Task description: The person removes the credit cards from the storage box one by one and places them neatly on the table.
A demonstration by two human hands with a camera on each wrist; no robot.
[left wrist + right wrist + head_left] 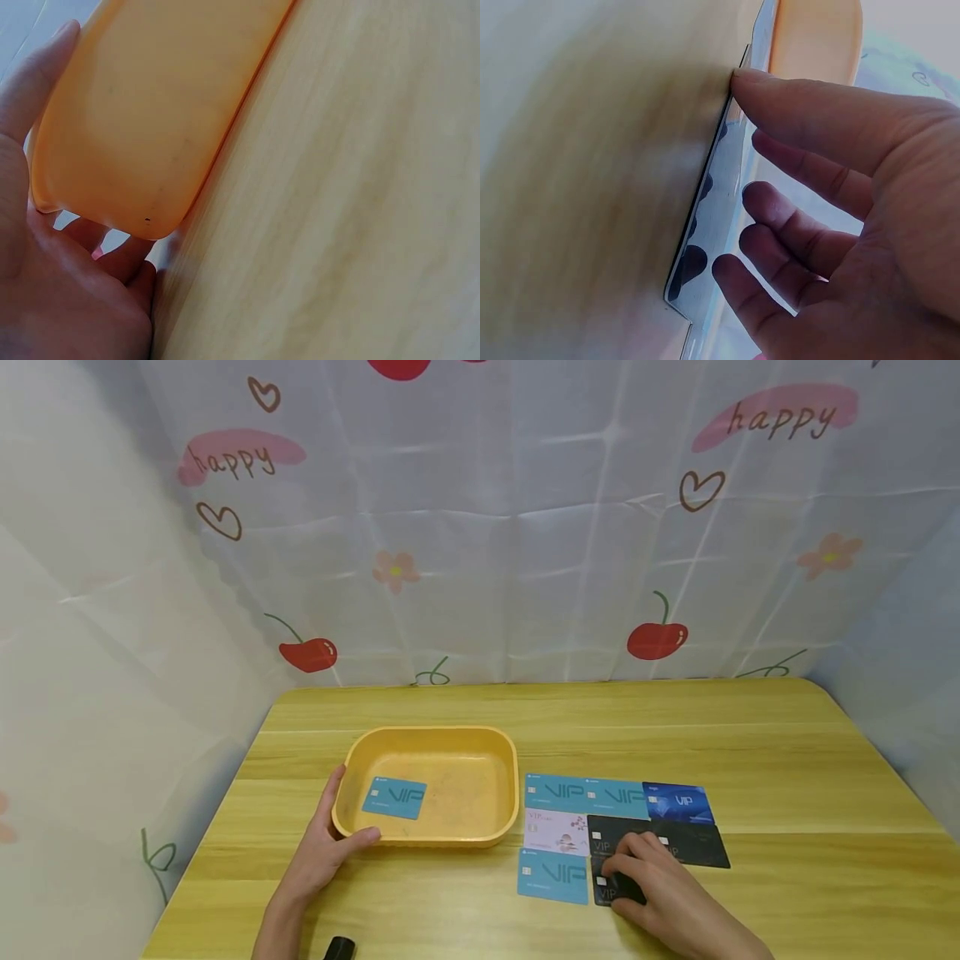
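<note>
My left hand (322, 852) holds the left end of a yellow plastic tray (480, 841), its thumb along the near side; in the left wrist view, fingers wrap the end of the tray (150, 112). A light-blue VIP card (395, 798) lies inside. My right hand (663, 893) is over the nearest black VIP card (602, 894), thumb at its near edge. The right wrist view shows the thumb tip on the edge of this flat black card (676, 289), the other fingers bent loosely above its glossy face.
Two light-blue cards (557, 792) and a dark-blue card (678, 802) form the back row. A pink card (555, 833) and two more black cards (701, 845) lie in the middle, another light-blue card (552, 877) in front. A small black object (341, 948) shows at the wooden table's (450, 910) near edge.
</note>
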